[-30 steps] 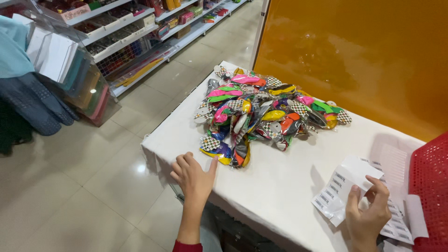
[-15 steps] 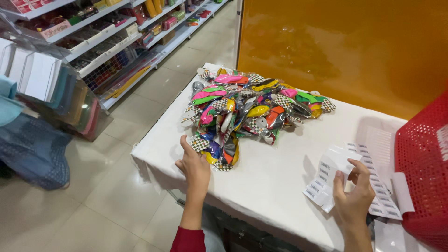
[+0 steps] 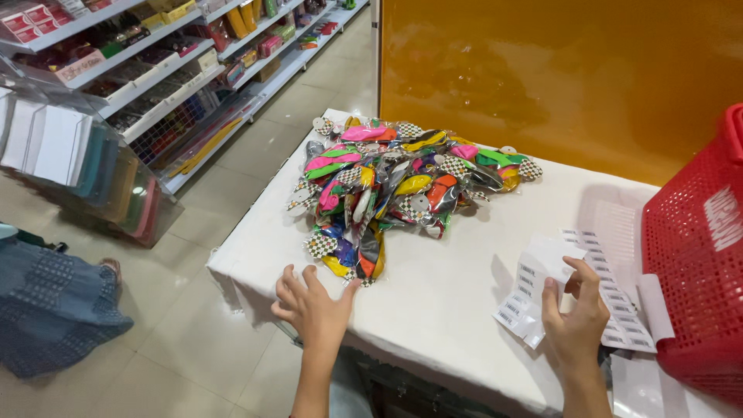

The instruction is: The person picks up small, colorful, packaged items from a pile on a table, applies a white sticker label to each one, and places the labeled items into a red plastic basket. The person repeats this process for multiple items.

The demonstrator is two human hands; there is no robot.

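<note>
1. A pile of small packets [image 3: 402,186], clear plastic bags of bright coloured pieces with chequered card headers, is seen on the white table [image 3: 457,294], towards its far left part.
2. The left hand [image 3: 316,306] is laid flat near the table's front edge, fingers spread, touching or just short of the nearest packet; nothing is gripped by it.
3. A sheet of small white sticker labels [image 3: 534,290] is pinched at its lower edge by the right hand [image 3: 576,313], beside a red mesh basket [image 3: 696,255].
4. The packets are judged light, soft and slippery, likely to slide over one another; each is best taken by its stiffer card header.
5. The label sheet is judged thin, limp and easily creased; it is best held at a bare margin.
</note>
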